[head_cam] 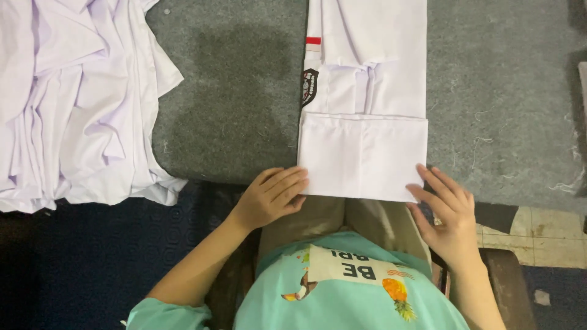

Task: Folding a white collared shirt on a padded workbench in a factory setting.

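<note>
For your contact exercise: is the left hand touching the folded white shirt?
Touching: the head view shows the left hand with fingertips on the shirt's lower left corner.

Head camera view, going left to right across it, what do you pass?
Pile of crumpled white cloth → left hand → folded white shirt → right hand.

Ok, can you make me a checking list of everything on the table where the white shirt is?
Surface: grey felt-like cover, darker patch in the middle, loose threads at right.
Job's things: folded white shirt, bottom part turned up, red stripe and dark badge on its sleeve.
Clutter: heap of white shirts, unfolded.
Grippers: left hand and right hand touch the shirt's near corners.
Cables: nothing seen.
Surroundings: tiled floor, dark patterned cloth.
</note>
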